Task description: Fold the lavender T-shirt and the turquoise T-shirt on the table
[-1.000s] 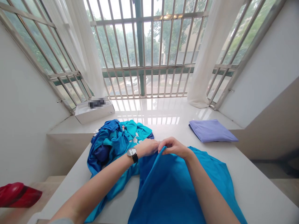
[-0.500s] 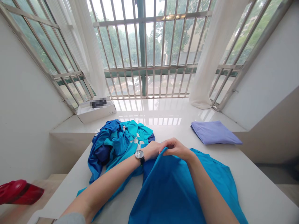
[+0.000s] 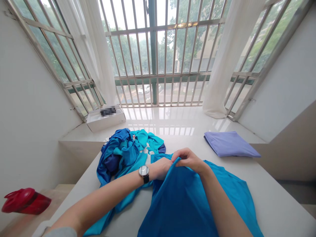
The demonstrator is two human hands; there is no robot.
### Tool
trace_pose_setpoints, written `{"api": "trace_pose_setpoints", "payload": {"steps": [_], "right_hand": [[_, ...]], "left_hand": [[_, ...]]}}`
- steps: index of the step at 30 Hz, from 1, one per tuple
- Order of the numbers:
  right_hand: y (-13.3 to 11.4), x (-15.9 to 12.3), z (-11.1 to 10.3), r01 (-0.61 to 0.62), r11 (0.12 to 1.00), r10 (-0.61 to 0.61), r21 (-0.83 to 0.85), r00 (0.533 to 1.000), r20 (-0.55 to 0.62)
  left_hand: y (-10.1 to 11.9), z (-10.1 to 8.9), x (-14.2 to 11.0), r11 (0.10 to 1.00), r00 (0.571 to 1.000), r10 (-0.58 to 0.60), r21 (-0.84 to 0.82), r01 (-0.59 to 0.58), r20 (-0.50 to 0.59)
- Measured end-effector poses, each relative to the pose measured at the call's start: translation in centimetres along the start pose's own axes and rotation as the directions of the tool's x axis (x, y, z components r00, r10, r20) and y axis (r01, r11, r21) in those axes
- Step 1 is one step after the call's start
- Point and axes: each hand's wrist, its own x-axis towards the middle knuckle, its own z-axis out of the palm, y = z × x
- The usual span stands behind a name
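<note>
Blue T-shirt [image 3: 190, 204] lies spread on the white table [image 3: 278, 204], its raised edge pinched tight by the right hand [image 3: 189, 160]. The left hand [image 3: 161, 168], with a wristwatch [image 3: 144, 171] on its wrist, sits against the same fold; its fingers are hidden, so their state cannot be told. A crumpled heap of blue clothes [image 3: 125, 154] lies just beyond, and a folded lavender garment [image 3: 230, 144] lies off to the right.

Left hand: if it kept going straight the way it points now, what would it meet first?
Most likely the raised fold of the blue shirt, just ahead of the left hand, where the right hand grips it. Depth is unclear, so the left hand may already be touching the fold.
</note>
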Motion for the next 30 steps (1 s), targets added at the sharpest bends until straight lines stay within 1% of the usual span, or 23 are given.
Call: {"api": "trace_pose_setpoints", "payload": {"steps": [4,8,13,19,21,24,27,30], "right_hand": [[0.0,0.0,0.0,-0.001,1.0,0.001,0.0,1.0,0.007],[0.0,0.1,0.1,-0.009,1.0,0.009,0.009,1.0,0.016],[-0.1,0.0,0.1,-0.007,1.0,0.007,0.01,1.0,0.021],[0.0,-0.1,-0.2,-0.023,1.0,0.022,0.014,0.998,0.057],[0.1,-0.1,-0.5,-0.01,1.0,0.008,0.019,0.996,0.092],[0.4,-0.4,-1.1,0.018,1.0,-0.021,0.017,0.982,0.186],[0.6,-0.7,-1.8,0.062,0.997,-0.072,0.044,0.955,0.289],[0.9,-1.0,-2.3,0.116,0.986,-0.153,0.123,0.923,0.354]], "left_hand": [[0.1,0.3,-1.1,0.998,0.994,0.058,0.002,-0.058,0.095],[0.2,-0.2,-1.4,0.997,0.983,0.08,0.011,-0.083,0.166],[0.7,-0.9,-1.3,0.996,0.981,0.072,0.038,-0.08,0.183],[0.8,-0.7,-1.2,0.997,0.969,0.035,0.06,-0.052,0.244],[0.7,-0.6,-1.2,0.997,0.962,0.026,0.056,-0.043,0.271],[0.7,-0.6,-1.3,0.998,0.964,0.041,0.042,-0.054,0.264],[0.7,-0.6,-1.5,0.995,0.967,0.067,0.059,-0.084,0.244],[0.7,-0.6,-1.6,0.994,0.964,0.074,0.063,-0.093,0.256]]}}
